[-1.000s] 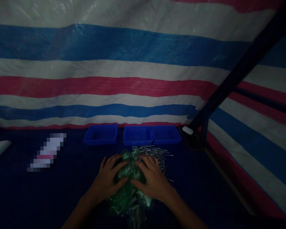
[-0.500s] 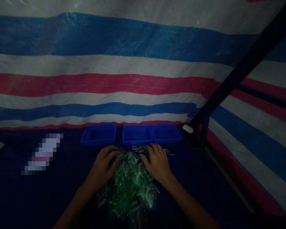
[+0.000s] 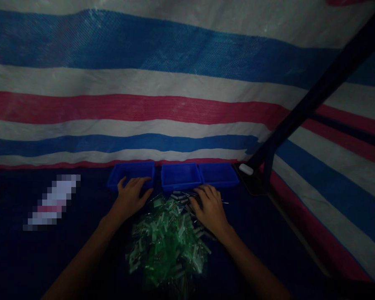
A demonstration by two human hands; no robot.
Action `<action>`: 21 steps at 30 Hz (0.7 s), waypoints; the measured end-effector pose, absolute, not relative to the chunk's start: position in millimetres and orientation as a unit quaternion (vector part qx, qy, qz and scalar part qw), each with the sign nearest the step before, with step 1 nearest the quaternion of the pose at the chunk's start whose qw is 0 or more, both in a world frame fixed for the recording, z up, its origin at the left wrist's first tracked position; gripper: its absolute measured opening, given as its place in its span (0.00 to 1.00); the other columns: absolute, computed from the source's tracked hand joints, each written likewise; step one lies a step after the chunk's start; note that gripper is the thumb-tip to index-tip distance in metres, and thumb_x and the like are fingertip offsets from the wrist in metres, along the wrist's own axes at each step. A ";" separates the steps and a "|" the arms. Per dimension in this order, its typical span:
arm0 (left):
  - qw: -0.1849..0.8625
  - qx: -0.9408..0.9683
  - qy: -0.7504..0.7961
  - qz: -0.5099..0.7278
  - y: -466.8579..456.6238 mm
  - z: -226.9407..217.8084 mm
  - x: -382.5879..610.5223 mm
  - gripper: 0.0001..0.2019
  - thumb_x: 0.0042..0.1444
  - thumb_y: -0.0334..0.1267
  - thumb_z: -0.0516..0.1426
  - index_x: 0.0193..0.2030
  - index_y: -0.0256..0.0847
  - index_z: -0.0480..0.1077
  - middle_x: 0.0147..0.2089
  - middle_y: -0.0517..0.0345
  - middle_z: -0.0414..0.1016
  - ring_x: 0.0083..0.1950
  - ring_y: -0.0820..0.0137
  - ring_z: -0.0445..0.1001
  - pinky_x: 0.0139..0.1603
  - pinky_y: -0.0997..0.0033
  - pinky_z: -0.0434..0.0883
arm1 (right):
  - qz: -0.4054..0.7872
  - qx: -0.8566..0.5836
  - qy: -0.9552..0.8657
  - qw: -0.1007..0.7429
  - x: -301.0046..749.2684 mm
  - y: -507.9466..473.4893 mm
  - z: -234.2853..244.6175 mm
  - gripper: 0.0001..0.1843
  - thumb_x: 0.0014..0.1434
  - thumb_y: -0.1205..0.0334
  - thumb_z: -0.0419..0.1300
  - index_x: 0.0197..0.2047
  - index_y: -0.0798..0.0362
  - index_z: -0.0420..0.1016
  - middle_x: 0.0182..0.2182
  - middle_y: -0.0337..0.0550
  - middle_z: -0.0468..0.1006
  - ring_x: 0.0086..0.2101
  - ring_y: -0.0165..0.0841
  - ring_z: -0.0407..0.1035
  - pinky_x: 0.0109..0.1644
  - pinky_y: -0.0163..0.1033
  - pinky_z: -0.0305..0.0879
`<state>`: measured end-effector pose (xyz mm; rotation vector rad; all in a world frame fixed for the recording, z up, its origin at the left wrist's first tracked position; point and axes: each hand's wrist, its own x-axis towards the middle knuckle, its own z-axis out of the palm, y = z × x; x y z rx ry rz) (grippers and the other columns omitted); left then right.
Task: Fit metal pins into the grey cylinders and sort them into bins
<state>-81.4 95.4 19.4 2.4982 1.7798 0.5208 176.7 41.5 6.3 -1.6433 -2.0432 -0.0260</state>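
Note:
A heap of small pale-green translucent parts (image 3: 167,243) lies on the dark blue table, with thin metal pins (image 3: 183,196) mixed in at its far edge. My left hand (image 3: 131,196) is open, fingers spread, resting at the near rim of the left blue tray (image 3: 125,171), just left of the heap. My right hand (image 3: 208,205) lies palm down with fingers stretched over the pins at the heap's far right, in front of the middle blue tray (image 3: 180,175) and the right blue tray (image 3: 218,173). Neither hand grips anything that I can see.
A red, white and blue striped tarp (image 3: 143,104) hangs behind the trays. A dark slanted frame bar (image 3: 315,96) meets the table at the right, with a small white object (image 3: 246,169) at its base. A blurred-out patch (image 3: 51,202) lies at the left.
My left hand slid off the green heap, up and left to the left tray's rim. My right hand moved to the far right of the heap. The heap now lies spread flatter.

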 end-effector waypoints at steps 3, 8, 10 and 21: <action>0.021 0.807 0.571 0.149 97.9 19.2 -76.1 0.19 0.57 0.46 0.46 0.51 0.42 0.63 0.50 0.49 0.72 0.53 0.61 0.67 0.59 0.44 0.46 | -0.063 -0.628 -0.711 0.310 181.4 57.9 16.6 0.19 0.60 0.54 0.48 0.48 0.57 0.68 0.47 0.51 0.69 0.49 0.41 0.58 0.52 0.46 0.54; 0.016 0.796 0.597 0.100 109.7 24.0 -65.9 0.29 0.57 0.49 0.46 0.59 0.30 0.54 0.60 0.37 0.59 0.61 0.56 0.58 0.59 0.41 0.48 | -0.009 -0.648 -0.717 0.257 193.6 94.9 22.8 0.23 0.60 0.54 0.47 0.52 0.59 0.65 0.46 0.52 0.70 0.46 0.38 0.64 0.51 0.40 0.58; 0.020 0.807 0.584 0.079 113.6 25.6 -59.5 0.29 0.57 0.49 0.46 0.61 0.31 0.52 0.63 0.37 0.54 0.63 0.56 0.55 0.59 0.40 0.47 | 0.028 -0.650 -0.727 0.220 196.8 104.3 21.9 0.23 0.60 0.53 0.46 0.53 0.57 0.65 0.46 0.50 0.71 0.45 0.36 0.66 0.49 0.38 0.60; 0.017 0.832 0.546 0.092 105.7 20.4 -36.0 0.23 0.57 0.40 0.49 0.57 0.30 0.58 0.60 0.38 0.60 0.58 0.60 0.64 0.56 0.63 0.63 | 0.013 -0.711 -0.669 0.218 185.9 99.2 17.8 0.19 0.58 0.59 0.47 0.51 0.52 0.69 0.43 0.45 0.75 0.41 0.35 0.70 0.45 0.36 0.63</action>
